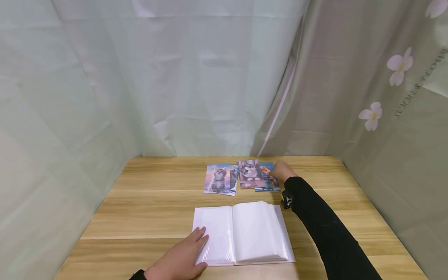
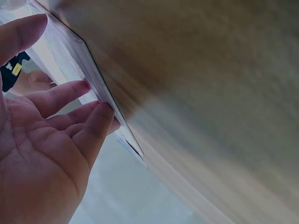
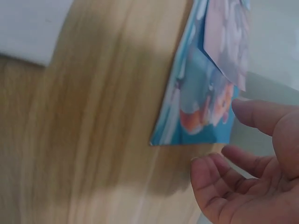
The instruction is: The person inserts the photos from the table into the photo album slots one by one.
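I am using the album [image 1: 246, 235] as my landmark; it lies spread flat on the wooden surface [image 1: 147, 210]. I have the left hand [image 1: 182, 252] laid over the album's left edge, fingers fairly straight on the glossy page, gripping nothing; I judge it is there to steady the cover, since the thicker stack of leaves to the right of the fold could make it shift or swing shut.

Beyond the album lie two overlapping pairs of pictures, probably set there to leave its pages unobstructed. On the left, the kitten picture [image 1: 217, 181] partly covers a bluish picture [image 1: 233, 177]; on the right, the grey cat picture [image 1: 250, 173] lies over part of the orange animal picture [image 1: 269, 183].

I have the right hand [image 1: 282, 171] past the album's far right corner, by the orange animal picture's outer edge. Its thumb and loosely bent fingers stand apart, with nothing pinched. That side seems the sensible approach, as the exposed edge avoids the overlap. Whether the thumb touches it, I cannot tell.
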`<state>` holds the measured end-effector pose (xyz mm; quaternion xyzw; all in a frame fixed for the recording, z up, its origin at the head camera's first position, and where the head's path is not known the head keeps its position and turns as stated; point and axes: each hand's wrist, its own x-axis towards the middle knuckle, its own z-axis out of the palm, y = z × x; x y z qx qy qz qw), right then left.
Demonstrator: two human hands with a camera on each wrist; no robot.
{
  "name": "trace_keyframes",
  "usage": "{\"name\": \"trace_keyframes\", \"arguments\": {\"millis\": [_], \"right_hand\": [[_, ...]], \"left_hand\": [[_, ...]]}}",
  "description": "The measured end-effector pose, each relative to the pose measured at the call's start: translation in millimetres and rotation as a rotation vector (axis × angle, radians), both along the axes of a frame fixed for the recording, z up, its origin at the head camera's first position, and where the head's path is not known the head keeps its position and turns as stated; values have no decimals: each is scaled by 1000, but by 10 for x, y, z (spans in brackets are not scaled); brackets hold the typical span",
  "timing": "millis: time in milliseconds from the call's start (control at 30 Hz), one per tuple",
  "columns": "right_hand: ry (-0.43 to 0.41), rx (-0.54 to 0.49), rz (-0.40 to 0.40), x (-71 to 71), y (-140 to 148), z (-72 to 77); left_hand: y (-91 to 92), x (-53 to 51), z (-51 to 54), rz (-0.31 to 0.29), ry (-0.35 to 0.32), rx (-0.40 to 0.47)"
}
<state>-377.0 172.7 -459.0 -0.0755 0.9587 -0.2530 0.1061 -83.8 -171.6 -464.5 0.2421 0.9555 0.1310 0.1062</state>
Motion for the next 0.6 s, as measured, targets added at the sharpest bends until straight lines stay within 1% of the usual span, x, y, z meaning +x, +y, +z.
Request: {"name": "trace_keyframes", "arguments": {"millis": [133,233,400,600], "right_hand": [[-17,-15,-32,28,-37,-24],[-7,23,-45,44,-64,-32],[19,78,-66,27,-85,-92],[42,38,-110,-23,-102,-170]], "left_hand": [[8,-18,-3,15,-33,-9],[13,-24,-11,19,-41,-12],[17,-10,-14,10,-30,-8],[10,-7,-44,8,10,-5]]}}
